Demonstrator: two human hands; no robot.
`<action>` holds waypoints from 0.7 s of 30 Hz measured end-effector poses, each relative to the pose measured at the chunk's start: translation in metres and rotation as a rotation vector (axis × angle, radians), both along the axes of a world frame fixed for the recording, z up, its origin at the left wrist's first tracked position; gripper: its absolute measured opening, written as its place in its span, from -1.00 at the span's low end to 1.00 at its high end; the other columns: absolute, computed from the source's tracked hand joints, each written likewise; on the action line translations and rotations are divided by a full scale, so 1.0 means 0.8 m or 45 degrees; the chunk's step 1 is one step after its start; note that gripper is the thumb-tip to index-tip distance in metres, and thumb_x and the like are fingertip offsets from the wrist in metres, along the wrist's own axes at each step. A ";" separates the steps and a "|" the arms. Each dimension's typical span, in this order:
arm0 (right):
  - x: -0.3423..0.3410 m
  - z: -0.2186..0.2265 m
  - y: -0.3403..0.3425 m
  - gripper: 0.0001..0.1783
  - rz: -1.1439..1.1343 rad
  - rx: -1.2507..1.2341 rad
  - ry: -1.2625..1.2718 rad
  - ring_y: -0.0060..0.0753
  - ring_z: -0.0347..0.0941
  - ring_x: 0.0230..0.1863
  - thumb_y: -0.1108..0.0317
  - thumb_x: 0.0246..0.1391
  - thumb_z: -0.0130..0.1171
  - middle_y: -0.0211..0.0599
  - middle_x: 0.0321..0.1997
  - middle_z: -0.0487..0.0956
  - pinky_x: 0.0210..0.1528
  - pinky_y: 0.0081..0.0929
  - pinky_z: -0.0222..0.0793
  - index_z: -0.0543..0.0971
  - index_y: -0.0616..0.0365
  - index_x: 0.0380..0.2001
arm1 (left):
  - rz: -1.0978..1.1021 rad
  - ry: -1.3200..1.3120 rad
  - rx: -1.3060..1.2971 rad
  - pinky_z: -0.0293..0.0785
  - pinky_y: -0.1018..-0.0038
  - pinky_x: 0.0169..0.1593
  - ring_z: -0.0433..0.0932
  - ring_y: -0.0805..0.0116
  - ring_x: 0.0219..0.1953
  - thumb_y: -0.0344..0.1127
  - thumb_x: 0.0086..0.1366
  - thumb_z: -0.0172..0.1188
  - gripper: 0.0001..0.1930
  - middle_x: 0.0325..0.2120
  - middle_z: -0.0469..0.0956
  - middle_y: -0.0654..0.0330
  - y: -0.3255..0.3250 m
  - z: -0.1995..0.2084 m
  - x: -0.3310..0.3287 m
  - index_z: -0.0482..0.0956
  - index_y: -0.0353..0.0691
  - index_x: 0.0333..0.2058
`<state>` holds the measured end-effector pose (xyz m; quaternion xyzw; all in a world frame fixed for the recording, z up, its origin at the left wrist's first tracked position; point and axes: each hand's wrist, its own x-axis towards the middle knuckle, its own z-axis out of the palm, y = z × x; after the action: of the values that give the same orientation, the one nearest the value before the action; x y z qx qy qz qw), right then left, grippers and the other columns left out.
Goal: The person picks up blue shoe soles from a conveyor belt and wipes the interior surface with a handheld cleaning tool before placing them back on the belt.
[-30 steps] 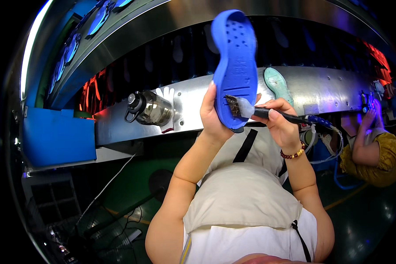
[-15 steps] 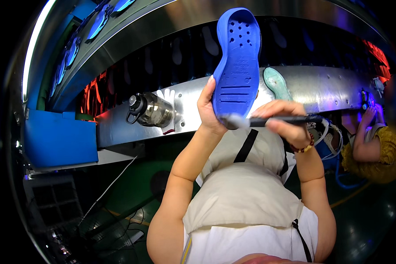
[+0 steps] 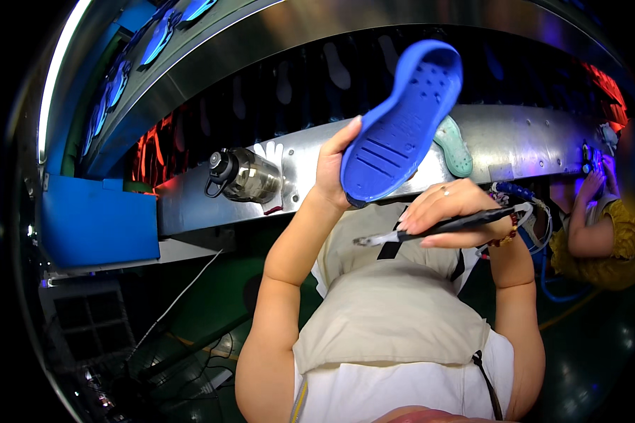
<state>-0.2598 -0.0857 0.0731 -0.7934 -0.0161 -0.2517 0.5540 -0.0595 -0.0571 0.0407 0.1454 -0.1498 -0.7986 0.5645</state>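
My left hand (image 3: 331, 173) is closed on the heel end of a blue shoe sole (image 3: 395, 134), its thumb over the rim. The sole's hollow inner side faces me, with holes at the toe end and raised bars near the heel. It tilts to the upper right above the metal ledge. In my right hand (image 3: 450, 208) is a thin brush (image 3: 384, 239) with a black handle and a pale, dark-ended tip. The tip points left, below the sole and apart from it. Behind the sole, a pale green sole (image 3: 454, 148) lies on the ledge.
A clear bottle with a black lid (image 3: 243, 176) lies on a white glove (image 3: 274, 158) on the metal ledge (image 3: 529, 141). Several soles hang on a dark rack (image 3: 282, 84) beyond. At right, a co-worker in a yellow top (image 3: 610, 247) works by the ledge.
The blue sole has tipped to the right and its toe end has dropped. My right hand has lowered the brush from the sole's heel edge, so they are now apart.
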 end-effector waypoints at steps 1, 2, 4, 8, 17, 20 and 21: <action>-0.004 0.001 -0.004 -0.81 -0.100 0.065 0.006 -0.28 0.51 -0.26 0.52 -0.25 0.26 -0.19 -0.37 0.58 -0.19 -0.43 0.41 0.56 0.24 -0.44 | -0.036 -0.080 0.062 0.39 0.27 -0.01 0.45 0.12 -0.11 -0.11 0.24 -0.16 -0.50 -0.11 0.39 -0.09 0.001 0.001 0.006 0.24 -0.41 0.01; -0.011 0.003 -0.009 -0.81 -0.209 0.127 0.026 -0.29 0.51 -0.25 0.53 -0.24 0.25 -0.18 -0.35 0.57 -0.18 -0.43 0.41 0.56 0.24 -0.42 | -0.080 -0.146 0.121 0.39 0.28 -0.02 0.46 0.13 -0.12 -0.13 0.24 -0.13 -0.51 -0.11 0.40 -0.10 0.001 0.001 0.005 0.25 -0.42 0.00; -0.013 0.002 -0.020 -0.79 -0.273 -0.055 0.146 -0.24 0.50 -0.22 0.55 -0.25 0.25 -0.13 -0.31 0.57 -0.14 -0.42 0.40 0.56 0.26 -0.41 | -0.184 -0.205 0.202 0.43 0.37 -0.06 0.50 0.21 -0.18 -0.20 0.22 -0.06 -0.55 -0.16 0.44 -0.07 0.001 0.010 -0.003 0.29 -0.44 -0.03; -0.020 0.004 -0.016 -0.79 0.018 -0.101 0.312 -0.24 0.50 -0.19 0.53 -0.23 0.24 -0.15 -0.29 0.56 -0.11 -0.44 0.39 0.55 0.27 -0.39 | -0.253 -0.450 0.186 0.45 0.41 -0.09 0.51 0.27 -0.20 -0.23 0.20 -0.02 -0.57 -0.17 0.44 -0.05 0.005 -0.002 0.003 0.31 -0.45 -0.05; -0.031 0.016 -0.032 -0.80 0.118 -0.563 0.710 -0.22 0.49 -0.29 0.43 -0.18 0.18 -0.17 -0.31 0.55 -0.27 -0.42 0.38 0.51 0.22 -0.39 | -0.329 -0.807 0.237 0.45 0.52 -0.14 0.51 0.35 -0.24 -0.19 0.20 0.01 -0.56 -0.19 0.45 0.00 0.014 -0.002 0.000 0.34 -0.43 -0.06; -0.031 0.014 -0.058 -0.80 0.140 -0.401 0.416 -0.22 0.48 -0.29 0.41 -0.17 0.17 -0.20 -0.31 0.55 -0.28 -0.42 0.38 0.52 0.23 -0.39 | -0.267 -0.759 0.251 0.46 0.53 -0.16 0.51 0.35 -0.24 -0.18 0.20 0.00 -0.56 -0.19 0.46 0.00 0.016 -0.006 0.008 0.34 -0.43 -0.06; -0.031 0.010 -0.062 -0.80 0.014 -0.315 0.419 -0.23 0.47 -0.27 0.44 -0.19 0.18 -0.23 -0.31 0.56 -0.25 -0.41 0.37 0.52 0.22 -0.38 | -0.266 -0.709 0.247 0.47 0.50 -0.18 0.52 0.34 -0.25 -0.17 0.20 0.00 -0.54 -0.20 0.46 -0.01 0.016 -0.006 0.008 0.33 -0.44 -0.05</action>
<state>-0.2845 -0.1350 0.0813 -0.8857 0.0395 -0.1118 0.4489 -0.0532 -0.0446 0.0356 0.3956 -0.2358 -0.7924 0.4001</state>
